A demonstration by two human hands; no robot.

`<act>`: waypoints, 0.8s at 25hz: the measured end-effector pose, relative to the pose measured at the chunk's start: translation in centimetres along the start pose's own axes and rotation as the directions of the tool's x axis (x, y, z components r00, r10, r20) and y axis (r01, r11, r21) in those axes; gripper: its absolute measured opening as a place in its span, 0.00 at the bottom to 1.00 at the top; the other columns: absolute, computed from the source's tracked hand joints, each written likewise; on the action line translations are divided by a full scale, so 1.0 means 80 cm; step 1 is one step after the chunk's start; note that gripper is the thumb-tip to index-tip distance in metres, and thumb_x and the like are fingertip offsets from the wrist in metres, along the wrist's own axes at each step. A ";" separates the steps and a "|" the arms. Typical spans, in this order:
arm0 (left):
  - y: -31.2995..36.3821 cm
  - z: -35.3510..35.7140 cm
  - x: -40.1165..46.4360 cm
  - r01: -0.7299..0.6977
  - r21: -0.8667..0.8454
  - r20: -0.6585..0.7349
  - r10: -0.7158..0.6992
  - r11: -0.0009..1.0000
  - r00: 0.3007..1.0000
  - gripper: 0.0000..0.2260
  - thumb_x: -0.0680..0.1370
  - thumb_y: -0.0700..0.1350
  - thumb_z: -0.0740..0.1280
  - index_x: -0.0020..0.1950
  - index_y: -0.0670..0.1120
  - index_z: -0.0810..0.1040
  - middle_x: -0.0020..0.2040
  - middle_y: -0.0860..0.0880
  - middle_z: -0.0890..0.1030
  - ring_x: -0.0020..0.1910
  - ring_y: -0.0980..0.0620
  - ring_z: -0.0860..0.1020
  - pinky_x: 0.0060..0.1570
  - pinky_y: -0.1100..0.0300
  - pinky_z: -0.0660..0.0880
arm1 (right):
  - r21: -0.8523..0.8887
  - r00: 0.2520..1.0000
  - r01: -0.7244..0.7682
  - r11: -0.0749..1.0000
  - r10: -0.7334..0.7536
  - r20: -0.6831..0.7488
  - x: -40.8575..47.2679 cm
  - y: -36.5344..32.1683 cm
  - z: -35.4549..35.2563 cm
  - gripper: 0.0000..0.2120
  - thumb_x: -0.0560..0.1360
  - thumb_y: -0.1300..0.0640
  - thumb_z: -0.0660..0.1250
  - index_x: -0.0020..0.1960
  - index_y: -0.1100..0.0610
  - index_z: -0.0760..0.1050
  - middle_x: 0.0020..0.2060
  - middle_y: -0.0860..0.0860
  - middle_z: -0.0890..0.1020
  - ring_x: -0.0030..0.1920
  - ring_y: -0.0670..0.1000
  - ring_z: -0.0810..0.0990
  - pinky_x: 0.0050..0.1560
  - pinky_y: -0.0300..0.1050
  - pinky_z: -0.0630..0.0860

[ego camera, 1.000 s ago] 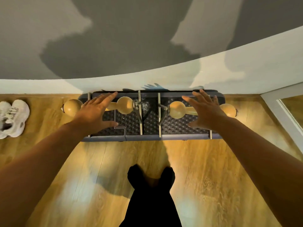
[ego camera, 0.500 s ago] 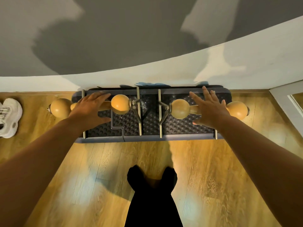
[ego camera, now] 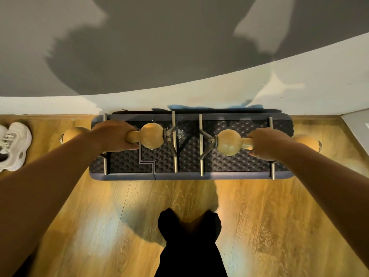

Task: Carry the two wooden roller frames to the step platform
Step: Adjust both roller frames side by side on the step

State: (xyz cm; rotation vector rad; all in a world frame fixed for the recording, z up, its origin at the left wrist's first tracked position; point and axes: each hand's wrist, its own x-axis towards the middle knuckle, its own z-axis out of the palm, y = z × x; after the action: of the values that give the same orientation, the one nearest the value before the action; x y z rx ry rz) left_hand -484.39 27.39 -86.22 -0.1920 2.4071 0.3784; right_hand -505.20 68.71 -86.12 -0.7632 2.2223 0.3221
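Two wooden roller frames lie side by side across a dark dimpled step platform [ego camera: 235,162] set against the wall. Each has a wooden bar with round knobs, held in a metal frame with rod feet. My left hand [ego camera: 111,135] is wrapped around the thin middle of the left roller frame [ego camera: 151,135]. My right hand [ego camera: 268,143] grips the middle of the right roller frame [ego camera: 229,145]. The outer knobs stick out past the platform's ends. Both frames' metal rods rest on the platform.
A white sneaker [ego camera: 13,145] lies on the wooden floor at the far left. The grey and white wall [ego camera: 299,92] rises right behind the platform. A white door frame [ego camera: 357,126] stands at the right. My dark-clothed legs [ego camera: 189,246] are below, on the floor in front of the platform.
Both hands hovered open above the rollers before; now they have dropped and closed around the roller bars. The view has moved closer to the platform.
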 end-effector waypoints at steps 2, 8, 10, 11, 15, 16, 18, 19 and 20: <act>-0.003 0.004 0.000 -0.021 -0.011 0.012 0.021 1.000 1.000 0.13 0.77 0.62 0.71 0.52 0.54 0.81 0.41 0.55 0.83 0.41 0.55 0.80 0.53 0.49 0.79 | 0.017 1.000 0.012 1.000 -0.013 0.017 -0.002 -0.001 -0.001 0.09 0.76 0.53 0.75 0.46 0.46 0.75 0.35 0.47 0.81 0.34 0.47 0.81 0.35 0.43 0.73; 0.003 0.024 0.001 -0.081 -0.011 0.010 0.081 0.997 0.997 0.10 0.76 0.65 0.70 0.50 0.62 0.75 0.39 0.61 0.79 0.38 0.59 0.77 0.46 0.55 0.78 | 0.068 1.000 0.013 0.998 -0.012 -0.015 -0.008 -0.006 0.003 0.06 0.76 0.53 0.75 0.51 0.48 0.80 0.36 0.46 0.81 0.36 0.47 0.81 0.39 0.44 0.78; 0.010 0.027 0.002 -0.095 0.010 -0.019 0.096 0.995 0.995 0.10 0.76 0.65 0.69 0.49 0.63 0.73 0.37 0.64 0.76 0.37 0.61 0.75 0.40 0.61 0.71 | 0.050 1.000 0.022 0.999 -0.021 -0.021 -0.008 -0.010 0.003 0.07 0.76 0.53 0.75 0.52 0.49 0.81 0.36 0.46 0.81 0.36 0.47 0.81 0.39 0.43 0.78; 0.015 0.026 0.003 -0.100 0.011 -0.030 0.100 0.995 0.994 0.10 0.77 0.65 0.69 0.49 0.63 0.73 0.38 0.63 0.76 0.37 0.61 0.75 0.39 0.62 0.69 | 0.046 0.999 0.026 0.999 -0.025 -0.021 -0.009 -0.011 0.002 0.07 0.76 0.52 0.75 0.52 0.49 0.81 0.36 0.46 0.81 0.36 0.46 0.81 0.39 0.43 0.77; 0.032 0.026 0.012 -0.112 0.010 -0.041 0.112 0.994 0.993 0.10 0.77 0.66 0.67 0.50 0.62 0.74 0.39 0.62 0.77 0.38 0.60 0.76 0.40 0.61 0.70 | 0.029 0.999 0.037 0.999 -0.037 -0.004 -0.011 -0.019 -0.001 0.06 0.76 0.52 0.75 0.50 0.48 0.79 0.36 0.47 0.81 0.37 0.47 0.81 0.39 0.43 0.77; 0.035 0.026 0.014 -0.112 0.004 -0.042 0.113 0.994 0.993 0.10 0.78 0.66 0.68 0.50 0.62 0.74 0.39 0.62 0.77 0.38 0.60 0.75 0.39 0.62 0.69 | 0.026 0.999 0.039 0.999 -0.039 -0.007 -0.010 -0.020 -0.001 0.05 0.76 0.52 0.74 0.50 0.47 0.78 0.37 0.47 0.82 0.37 0.47 0.82 0.40 0.44 0.79; 0.041 0.024 0.019 -0.119 -0.015 -0.044 0.119 0.993 0.992 0.10 0.78 0.65 0.68 0.50 0.62 0.73 0.39 0.62 0.76 0.38 0.60 0.75 0.39 0.62 0.68 | 0.018 0.999 0.044 0.999 -0.043 -0.018 -0.010 -0.023 -0.004 0.07 0.77 0.53 0.74 0.47 0.46 0.76 0.36 0.47 0.81 0.36 0.47 0.81 0.40 0.44 0.78; 0.042 0.023 0.021 -0.119 -0.024 -0.044 0.117 0.993 0.992 0.10 0.78 0.65 0.69 0.50 0.62 0.73 0.40 0.62 0.76 0.38 0.60 0.75 0.41 0.61 0.70 | 0.013 0.999 0.045 0.999 -0.045 -0.025 -0.009 -0.025 -0.004 0.08 0.77 0.53 0.73 0.46 0.46 0.74 0.36 0.47 0.81 0.36 0.47 0.81 0.40 0.44 0.78; 0.044 0.023 0.023 -0.112 -0.030 -0.041 0.111 0.993 0.993 0.10 0.77 0.65 0.69 0.50 0.62 0.72 0.39 0.62 0.75 0.38 0.60 0.75 0.43 0.59 0.72 | 0.012 0.999 0.044 0.999 -0.043 -0.030 -0.009 -0.028 -0.004 0.08 0.77 0.54 0.73 0.46 0.46 0.73 0.36 0.47 0.80 0.36 0.47 0.81 0.40 0.45 0.78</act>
State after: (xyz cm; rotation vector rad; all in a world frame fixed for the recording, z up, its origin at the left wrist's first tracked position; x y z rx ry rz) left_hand -485.47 31.24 -88.02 -0.0798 2.4588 0.4683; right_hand -503.64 67.12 -85.36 -0.8136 2.2303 0.2769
